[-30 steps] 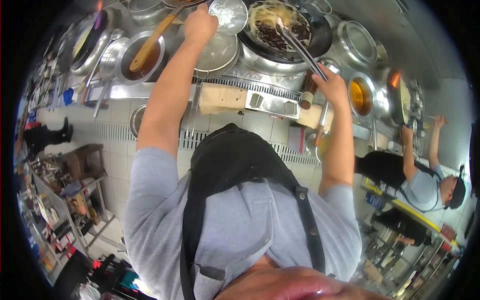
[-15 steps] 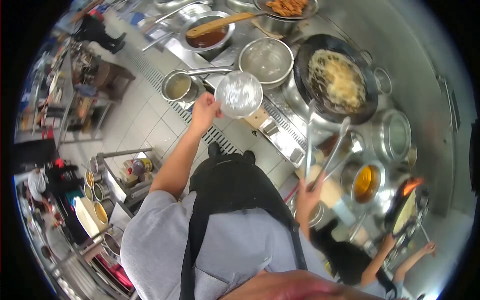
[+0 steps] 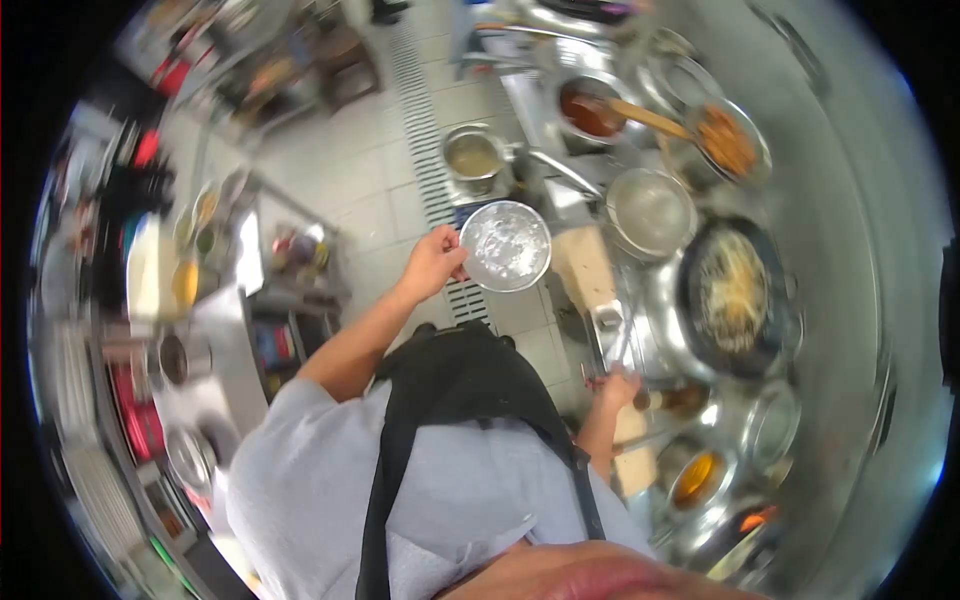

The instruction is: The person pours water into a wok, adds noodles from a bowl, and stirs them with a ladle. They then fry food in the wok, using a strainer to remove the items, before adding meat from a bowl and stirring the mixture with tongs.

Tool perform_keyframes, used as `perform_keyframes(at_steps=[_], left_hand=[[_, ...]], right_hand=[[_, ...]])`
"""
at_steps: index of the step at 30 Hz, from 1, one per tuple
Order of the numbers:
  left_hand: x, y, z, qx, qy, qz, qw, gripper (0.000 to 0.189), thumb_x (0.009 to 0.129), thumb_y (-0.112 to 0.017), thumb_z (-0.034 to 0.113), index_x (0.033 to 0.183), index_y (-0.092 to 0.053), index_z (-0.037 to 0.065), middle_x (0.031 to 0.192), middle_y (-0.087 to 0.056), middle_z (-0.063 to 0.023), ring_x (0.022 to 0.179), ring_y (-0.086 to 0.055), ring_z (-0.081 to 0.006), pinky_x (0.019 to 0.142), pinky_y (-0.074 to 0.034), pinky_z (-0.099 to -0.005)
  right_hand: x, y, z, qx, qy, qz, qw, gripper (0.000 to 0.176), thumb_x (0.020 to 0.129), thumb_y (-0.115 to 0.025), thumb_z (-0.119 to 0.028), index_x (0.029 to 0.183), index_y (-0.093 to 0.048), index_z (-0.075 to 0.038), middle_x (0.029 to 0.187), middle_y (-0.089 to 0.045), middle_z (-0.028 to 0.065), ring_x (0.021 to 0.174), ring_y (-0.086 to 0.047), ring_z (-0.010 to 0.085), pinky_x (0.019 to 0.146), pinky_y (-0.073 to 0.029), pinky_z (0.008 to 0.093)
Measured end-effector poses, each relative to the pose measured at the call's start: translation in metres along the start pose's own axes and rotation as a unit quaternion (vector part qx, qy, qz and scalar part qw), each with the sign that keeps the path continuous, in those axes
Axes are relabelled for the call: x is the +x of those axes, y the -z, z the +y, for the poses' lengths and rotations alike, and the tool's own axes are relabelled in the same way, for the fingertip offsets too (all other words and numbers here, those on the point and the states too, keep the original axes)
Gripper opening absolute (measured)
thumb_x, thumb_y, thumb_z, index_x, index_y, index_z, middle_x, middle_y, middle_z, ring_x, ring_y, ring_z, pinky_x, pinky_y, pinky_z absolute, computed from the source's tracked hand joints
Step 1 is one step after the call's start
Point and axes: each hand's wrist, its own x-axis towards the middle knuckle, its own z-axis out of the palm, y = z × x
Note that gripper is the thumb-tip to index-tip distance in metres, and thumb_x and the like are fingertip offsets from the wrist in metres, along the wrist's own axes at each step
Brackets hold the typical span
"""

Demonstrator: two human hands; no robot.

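Pinched at its rim, a round metal bowl (image 3: 505, 245) with white powdery or wet smears inside is held by my left hand (image 3: 437, 264). It hangs over the floor drain, tilted so its inside faces me. My right hand (image 3: 613, 386) is closed around metal tongs (image 3: 624, 338), which are blurred and point away from me along the counter edge. Beyond them a black wok (image 3: 774, 335) holds pale golden food (image 3: 738, 290) in bubbling oil. A metal strainer (image 3: 650, 212) lies between bowl and wok.
A saucepan (image 3: 475, 158) of cloudy liquid stands ahead. Further right are a pot of reddish sauce (image 3: 590, 110), a wooden spatula (image 3: 650, 120) and fried pieces (image 3: 727, 140). Orange liquid (image 3: 697, 480) sits near a flame (image 3: 757, 518). Shelving and a steel table (image 3: 215, 370) line the left.
My view has turned toward the left. The bowl stays in my left hand, now farther from the strainer. My right hand and tongs have pulled back from the wok and dropped lower.
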Motion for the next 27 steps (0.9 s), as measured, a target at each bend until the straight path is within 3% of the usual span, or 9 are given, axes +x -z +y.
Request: perform_keyframes(at_steps=[7,8,10,12,13,15,17,24,27], left_hand=[[-0.087,0.149,-0.011,0.037,-0.043,0.187,0.981,0.013,0.088,-0.065,0.005,0.090,-0.052,0.002,0.075,-0.061,-0.0062,0.059,-0.067,-0.0154,0.053,-0.056,-0.0296],[-0.102,0.169,-0.019,0.022,-0.043,0.224,0.973,0.013,0.088,-0.065,0.006,0.092,-0.053,0.002,0.077,-0.062,-0.0076,0.061,-0.067,-0.0163,0.054,-0.056,-0.0308],[-0.128,0.195,-0.033,0.003,-0.046,0.287,0.957,0.013,0.089,-0.065,0.006,0.094,-0.054,0.001,0.079,-0.064,-0.0089,0.062,-0.066,-0.0171,0.056,-0.056,-0.0319],[-0.177,0.223,-0.052,-0.032,-0.037,0.398,0.916,0.012,0.088,-0.065,0.007,0.094,-0.055,0.002,0.078,-0.063,-0.0087,0.063,-0.067,-0.0176,0.056,-0.057,-0.0323],[-0.202,0.231,-0.061,-0.059,-0.026,0.454,0.889,0.011,0.088,-0.065,0.006,0.090,-0.054,0.002,0.076,-0.063,-0.0090,0.061,-0.067,-0.0175,0.054,-0.056,-0.0310],[-0.263,0.228,-0.067,-0.094,-0.005,0.570,0.816,0.011,0.087,-0.065,0.004,0.086,-0.054,0.003,0.075,-0.063,-0.0099,0.060,-0.068,-0.0183,0.052,-0.056,-0.0299],[-0.321,0.226,-0.095,-0.134,0.004,0.678,0.723,0.008,0.088,-0.063,0.003,0.088,-0.055,0.001,0.075,-0.065,-0.0114,0.062,-0.069,-0.0198,0.054,-0.057,-0.0303],[-0.509,0.247,-0.272,-0.011,0.036,0.840,0.541,0.017,0.094,-0.057,0.006,0.105,-0.055,-0.007,0.091,-0.070,-0.0187,0.075,-0.071,-0.0251,0.062,-0.059,-0.0332],[-0.490,0.237,-0.235,-0.304,-0.177,0.767,0.537,0.034,0.101,-0.058,0.020,0.126,-0.053,-0.003,0.118,-0.066,-0.0219,0.100,-0.068,-0.0259,0.077,-0.058,-0.0357]], right_hand=[[0.050,-0.016,-0.019,-0.111,-0.043,-0.117,0.986,0.092,0.083,-0.084,-0.032,0.150,-0.030,-0.002,0.073,-0.058,0.0091,0.053,-0.053,0.0150,0.043,-0.046,0.0300],[0.015,-0.024,-0.058,-0.297,-0.054,-0.096,0.949,0.086,0.084,-0.083,-0.035,0.147,-0.035,-0.001,0.072,-0.056,0.0082,0.048,-0.049,0.0124,0.039,-0.042,0.0287],[0.044,-0.018,-0.070,-0.459,0.037,-0.164,0.872,0.073,0.086,-0.079,-0.039,0.137,-0.049,0.004,0.085,-0.065,0.0159,0.063,-0.063,0.0212,0.054,-0.053,0.0366],[0.097,-0.018,-0.052,-0.551,0.348,-0.092,0.753,0.064,0.089,-0.075,-0.041,0.126,-0.059,0.009,0.106,-0.070,0.0236,0.094,-0.070,0.0313,0.082,-0.056,0.0415],[-0.001,-0.063,-0.127,-0.550,0.274,-0.233,0.754,0.057,0.093,-0.069,-0.039,0.123,-0.063,0.010,0.126,-0.065,0.0287,0.123,-0.061,0.0363,0.104,-0.046,0.0406],[0.050,-0.110,-0.115,-0.498,0.578,-0.339,0.551,0.052,0.097,-0.065,-0.034,0.131,-0.060,0.005,0.107,-0.071,0.0212,0.097,-0.069,0.0292,0.085,-0.054,0.0380],[-0.034,-0.181,-0.146,-0.430,0.324,-0.493,0.684,0.047,0.098,-0.066,-0.027,0.135,-0.060,0.001,0.083,-0.067,0.0087,0.070,-0.061,0.0170,0.065,-0.050,0.0311],[-0.206,-0.331,-0.106,-0.342,0.369,-0.728,0.466,0.048,0.095,-0.071,-0.019,0.137,-0.058,0.000,0.075,-0.057,-0.0006,0.067,-0.049,0.0085,0.063,-0.044,0.0256],[-0.260,-0.339,-0.083,-0.356,0.325,-0.781,0.398,0.051,0.093,-0.072,-0.021,0.138,-0.058,-0.001,0.082,-0.065,0.0026,0.072,-0.056,0.0094,0.069,-0.048,0.0262]])
